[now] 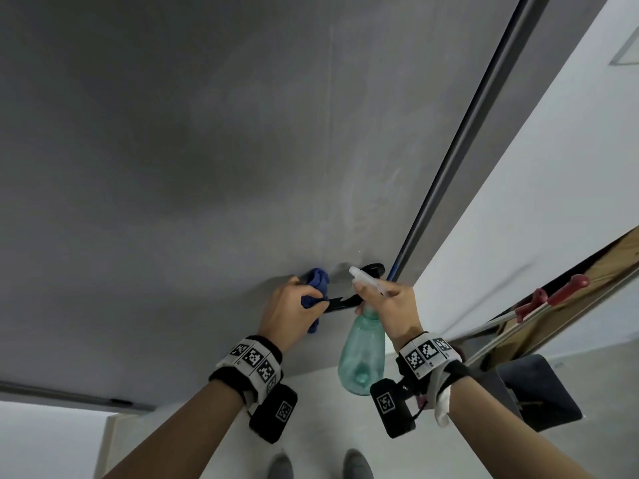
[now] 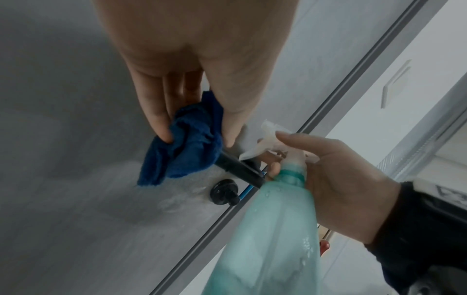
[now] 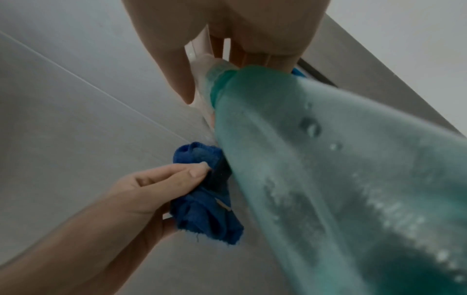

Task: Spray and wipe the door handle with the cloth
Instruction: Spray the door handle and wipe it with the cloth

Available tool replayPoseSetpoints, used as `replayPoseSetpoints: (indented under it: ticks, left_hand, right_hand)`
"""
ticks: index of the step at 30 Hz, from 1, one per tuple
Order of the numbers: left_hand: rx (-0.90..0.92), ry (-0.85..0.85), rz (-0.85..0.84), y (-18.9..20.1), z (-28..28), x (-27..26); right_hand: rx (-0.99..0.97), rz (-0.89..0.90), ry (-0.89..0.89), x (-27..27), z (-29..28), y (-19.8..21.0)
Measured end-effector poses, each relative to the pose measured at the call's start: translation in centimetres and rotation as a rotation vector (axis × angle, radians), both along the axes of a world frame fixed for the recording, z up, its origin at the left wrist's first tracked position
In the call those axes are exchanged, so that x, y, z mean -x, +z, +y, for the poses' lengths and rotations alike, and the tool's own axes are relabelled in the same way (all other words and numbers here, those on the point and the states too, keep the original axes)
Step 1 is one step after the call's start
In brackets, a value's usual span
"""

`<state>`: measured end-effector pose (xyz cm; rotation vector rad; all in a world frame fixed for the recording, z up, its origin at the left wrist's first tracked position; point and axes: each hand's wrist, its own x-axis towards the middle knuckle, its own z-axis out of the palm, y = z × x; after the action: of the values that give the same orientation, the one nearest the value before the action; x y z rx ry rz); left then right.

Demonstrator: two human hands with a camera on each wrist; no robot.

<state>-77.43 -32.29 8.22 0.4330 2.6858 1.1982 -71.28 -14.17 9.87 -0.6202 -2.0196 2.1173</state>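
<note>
Currently left hand (image 1: 290,307) grips blue cloth (image 1: 317,279), bunched on black handle (image 1: 339,303) against grey door (image 1: 207,167). Right hand (image 1: 394,305) grips spray bottle (image 1: 361,354) by its neck, just right of cloth, nozzle over handle.
</note>
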Motion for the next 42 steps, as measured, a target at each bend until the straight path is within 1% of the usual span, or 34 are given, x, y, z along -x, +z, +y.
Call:
replayPoseSetpoints:
  ticks: [2,7,12,15,19,22,26,28,32,33,36,39,42]
  left_hand:
    - [-0.03,-0.011,-0.029,-0.3,0.4,0.2]
    - [-0.077,-0.007,-0.054,-0.6,0.6,0.4]
    - [-0.048,-0.023,-0.081,-0.7,0.7,0.8]
    - [0.013,-0.071,-0.046,-0.8,0.6,0.9]
    - [0.01,-0.11,-0.016,-1.3,0.5,1.0]
    - [0.02,-0.124,-0.027,-1.3,0.4,1.3]
    - [0.09,-0.145,0.009,-1.1,0.7,1.5]
    - [0.107,-0.155,0.037,-1.1,0.7,1.5]
    - [0.065,-0.16,0.093,-1.0,-0.4,1.4]
    - [0.052,-0.171,0.089,-1.1,-0.8,1.3]
    - [0.005,-0.215,0.008,-1.4,-2.2,1.0]
    - [0.112,-0.276,0.04,-1.2,-2.7,0.7]
    - [0.188,-0.275,0.064,-0.2,-2.8,0.0]
  right_hand:
    - [0.039,0.003,-0.018,0.1,-0.5,-0.5]
    - [0.056,0.046,-0.087,0.4,-2.4,-1.4]
    - [0.229,0.07,-0.153,0.4,-4.0,-1.4]
    - [0.223,0.079,-0.12,0.2,-4.0,-1.1]
    - [0.192,0.132,-0.052,0.7,-4.3,-0.5]
    - [0.216,0.112,-0.049,1.2,-4.1,-0.8]
    - [0.219,0.106,-0.021,0.9,-3.3,-1.2]
    - [0.212,0.116,-0.017,0.6,-3.2,-1.0]
    - [0.194,0.138,-0.092,0.5,-1.9,-0.2]
    - [0.223,0.15,-0.116,0.5,-1.4,0.2]
    - [0.379,0.199,-0.198,0.8,0.5,1.3]
    - [0.433,0.254,-0.21,1.1,1.8,2.7]
    - [0.452,0.297,-0.219,1.3,2.2,4.3]
